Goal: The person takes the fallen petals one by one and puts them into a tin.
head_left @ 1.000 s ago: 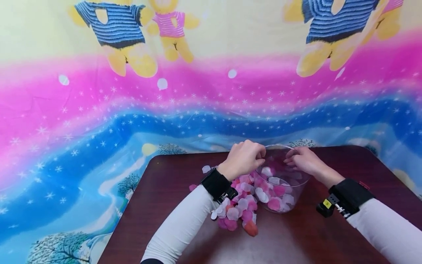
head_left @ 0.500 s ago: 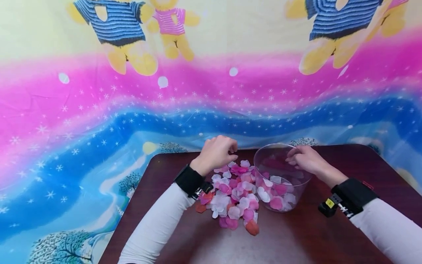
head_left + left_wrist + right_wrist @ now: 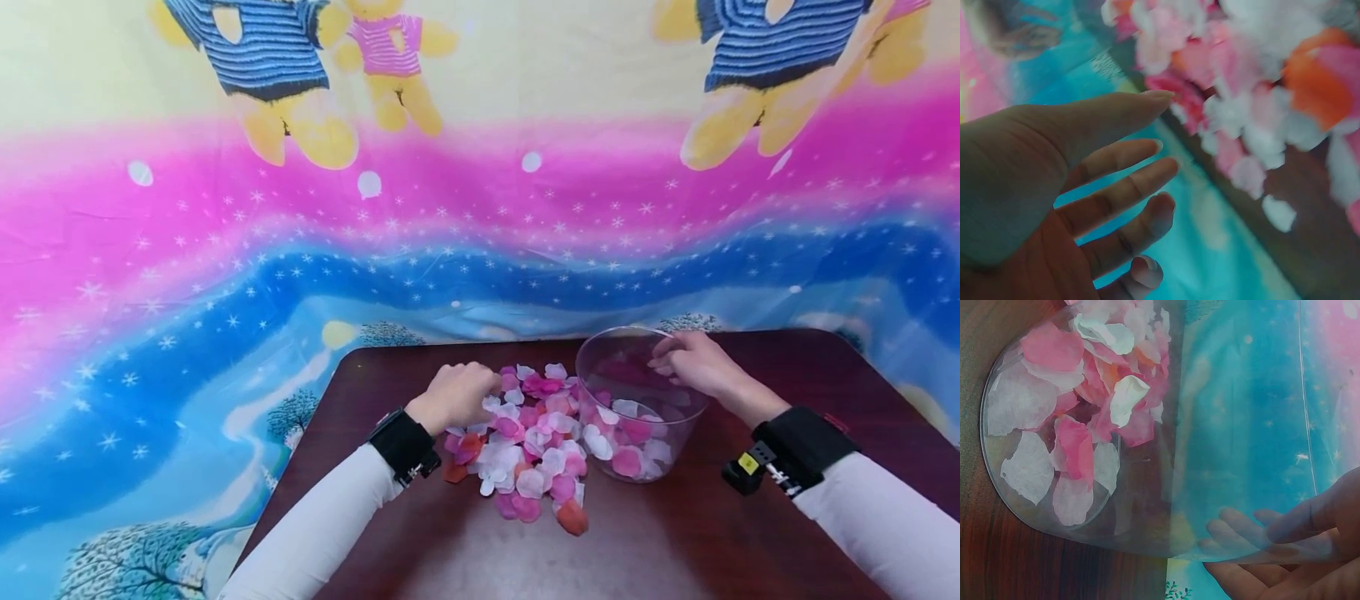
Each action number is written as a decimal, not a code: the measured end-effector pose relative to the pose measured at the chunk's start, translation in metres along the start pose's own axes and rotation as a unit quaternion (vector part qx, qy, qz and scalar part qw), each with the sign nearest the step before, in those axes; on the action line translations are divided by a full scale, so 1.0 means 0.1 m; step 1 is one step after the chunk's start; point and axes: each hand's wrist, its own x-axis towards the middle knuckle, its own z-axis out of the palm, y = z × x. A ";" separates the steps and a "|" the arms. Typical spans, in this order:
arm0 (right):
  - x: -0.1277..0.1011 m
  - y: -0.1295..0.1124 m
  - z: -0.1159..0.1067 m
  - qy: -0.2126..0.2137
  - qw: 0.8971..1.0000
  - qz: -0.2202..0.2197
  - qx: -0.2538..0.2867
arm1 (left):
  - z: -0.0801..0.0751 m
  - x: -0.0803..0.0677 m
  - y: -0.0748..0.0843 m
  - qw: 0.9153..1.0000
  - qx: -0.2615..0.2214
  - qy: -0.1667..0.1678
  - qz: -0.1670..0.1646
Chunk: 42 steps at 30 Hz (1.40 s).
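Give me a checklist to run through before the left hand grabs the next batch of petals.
1. Left hand at the petal pile: ok, it rests on the pile's left edge.
2. Left hand free: ok, the wrist view shows its fingers spread and holding nothing.
3. Bowl steadied: ok, the right hand grips its rim.
4. Bowl upright on the table: ok.
5. Room in the bowl: ok, petals cover only its bottom.
6. Strays off the table: cannot tell.

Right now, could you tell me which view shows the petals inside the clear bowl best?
The right wrist view: the petals lie sharp through the clear bowl. The head view shows them small; the left wrist view shows only the blurred loose pile.
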 end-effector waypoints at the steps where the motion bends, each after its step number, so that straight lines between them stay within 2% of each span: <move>1: 0.01 0.00 0.00 0.001 1.000 -0.001 0.000 | 0.05 -0.01 0.00 1.000 0.000 -0.003 0.003; 6: 0.01 -0.03 0.00 0.005 1.000 -0.008 0.000 | 0.26 -0.02 0.04 0.999 0.035 0.000 0.022; 10: 0.00 -0.03 0.02 0.001 1.000 -0.006 0.005 | 0.44 0.00 0.05 0.995 0.082 0.022 0.042; 12: 0.00 -0.02 0.03 -0.003 1.000 -0.006 0.007 | 0.52 0.01 0.04 0.994 0.091 0.037 0.048; 16: -0.01 -0.01 0.05 -0.005 1.000 -0.010 0.004 | 0.61 0.01 0.02 0.994 0.078 0.062 0.054; 20: -0.02 -0.01 0.05 -0.006 1.000 -0.010 0.005 | 0.57 0.01 0.00 0.995 0.044 0.075 0.056; 23: -0.03 -0.02 0.04 -0.009 1.000 -0.008 0.007 | 0.47 0.00 -0.02 0.995 0.024 0.082 0.052; 27: -0.03 -0.03 0.04 -0.013 1.000 -0.004 0.012 | 0.27 -0.01 -0.09 0.993 0.008 0.108 0.043; 30: -0.03 -0.03 0.04 -0.015 1.000 -0.003 0.013 | 0.06 0.00 -0.12 0.990 -0.001 0.136 0.042; 33: -0.03 -0.03 0.03 -0.011 1.000 -0.003 0.011 | -0.21 0.02 -0.10 0.986 -0.014 0.161 0.047; 38: -0.02 -0.02 0.02 -0.005 1.000 0.000 0.004 | -0.64 0.13 0.10 0.978 -0.031 0.193 0.072; 42: 0.00 -0.03 0.02 -0.004 1.000 0.002 0.007 | -0.80 0.27 0.34 0.975 -0.028 0.196 0.102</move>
